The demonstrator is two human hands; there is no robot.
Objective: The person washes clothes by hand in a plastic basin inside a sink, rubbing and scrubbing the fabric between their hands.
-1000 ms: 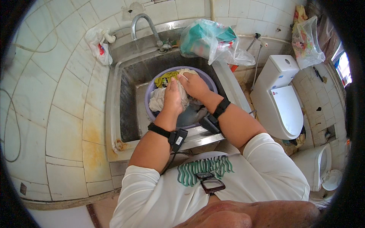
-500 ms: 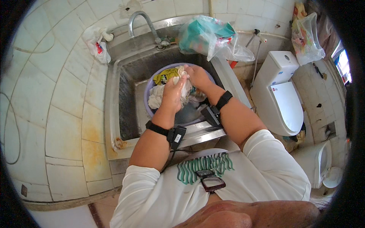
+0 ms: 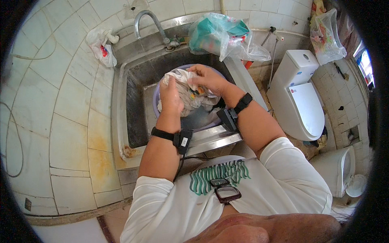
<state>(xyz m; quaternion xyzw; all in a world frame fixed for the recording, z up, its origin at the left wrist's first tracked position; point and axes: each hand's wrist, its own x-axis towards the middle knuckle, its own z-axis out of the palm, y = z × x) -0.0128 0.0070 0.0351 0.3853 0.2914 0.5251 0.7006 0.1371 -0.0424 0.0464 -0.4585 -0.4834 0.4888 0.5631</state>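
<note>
My left hand (image 3: 170, 97) is closed on the left side of a wet white garment (image 3: 181, 76), with the thumb pointing up. At the garment's right side, my right hand (image 3: 210, 80) grips its upper edge with bent fingers. The cloth is spread between both hands above a light purple basin (image 3: 155, 101), its lower folds hanging bunched. A patch of orange and yellow shows among the folds by my right hand. Cloudy water (image 3: 198, 120) fills the near part of the basin, and a dark piece of cloth lies at its right. The garment hides the basin's far contents.
The basin stands in a steel sink (image 3: 135, 87) with a curved faucet (image 3: 150, 13) at the back. A plastic bag with teal contents (image 3: 219, 34) rests on the far right rim. A white toilet (image 3: 306, 106) stands to the right, and a tiled wall (image 3: 69, 141) rises at left.
My hands have moved apart, the left one going left. The white cloth, earlier bunched between them, is now spread wider. It covers the yellow-green cloth seen before.
</note>
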